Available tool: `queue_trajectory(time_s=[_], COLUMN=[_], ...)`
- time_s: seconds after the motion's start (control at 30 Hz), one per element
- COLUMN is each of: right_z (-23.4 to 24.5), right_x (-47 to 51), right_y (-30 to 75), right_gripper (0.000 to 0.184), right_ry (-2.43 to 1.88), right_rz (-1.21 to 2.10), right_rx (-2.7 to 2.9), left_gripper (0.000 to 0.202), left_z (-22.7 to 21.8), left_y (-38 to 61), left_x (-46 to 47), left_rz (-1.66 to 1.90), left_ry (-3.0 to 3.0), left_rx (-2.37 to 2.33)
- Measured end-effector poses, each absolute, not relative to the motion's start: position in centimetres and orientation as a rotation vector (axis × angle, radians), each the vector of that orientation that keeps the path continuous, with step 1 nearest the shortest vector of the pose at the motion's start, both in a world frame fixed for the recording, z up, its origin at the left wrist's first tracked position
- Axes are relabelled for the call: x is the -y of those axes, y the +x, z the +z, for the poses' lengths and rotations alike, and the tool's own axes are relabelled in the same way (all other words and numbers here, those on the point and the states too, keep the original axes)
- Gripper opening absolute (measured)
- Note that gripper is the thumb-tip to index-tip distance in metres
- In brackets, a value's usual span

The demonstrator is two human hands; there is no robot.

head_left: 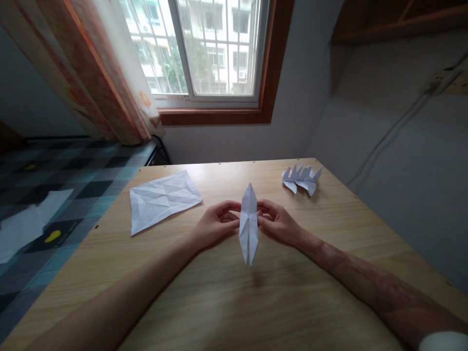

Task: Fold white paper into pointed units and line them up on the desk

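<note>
Pale wooden bench (204, 312) open toward six; both hands (215, 222) pinch slender white folded paper (249, 222), lengthwise twelve-to-six, split end at six.

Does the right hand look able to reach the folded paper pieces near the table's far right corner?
Probably yes: no object shows between the right hand and those folded paper pieces, though it holds the slender folded paper and would likely need to let go.

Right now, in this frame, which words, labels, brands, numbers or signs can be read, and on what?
None can be read.
Window frame: small reddish marks, too small and blurred to tell whether they are lettering.
Held folded paper: no writing visible.
Creased sheet: no writing visible.
Spiky paper pieces: no writing visible.
</note>
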State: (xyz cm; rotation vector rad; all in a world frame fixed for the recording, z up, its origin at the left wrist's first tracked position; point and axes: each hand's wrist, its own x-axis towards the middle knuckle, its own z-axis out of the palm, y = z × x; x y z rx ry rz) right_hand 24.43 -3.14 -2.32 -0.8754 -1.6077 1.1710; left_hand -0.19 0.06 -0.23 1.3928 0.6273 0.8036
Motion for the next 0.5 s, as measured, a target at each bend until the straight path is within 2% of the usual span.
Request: queue_trajectory(time_s=[0.3, 0.5], right_z=[-2.19, -1.85], right_x=[3.18, 3.37], right_y=[24.25, 24.12], right_gripper=[0.031, 0.027], right_ry=[-0.886, -0.887], right_rz=[1.184, 1.171], right_rx=[1.591, 1.609], left_gripper=[0.051, 0.045], left_z=[-0.23, -0.49], left_y=[0.14, -0.13], left_x=[0.16, -0.08], left_rz=[0.808, 0.829], left_ry=[1.424, 1.460], left_rx=[-0.643, -0.643])
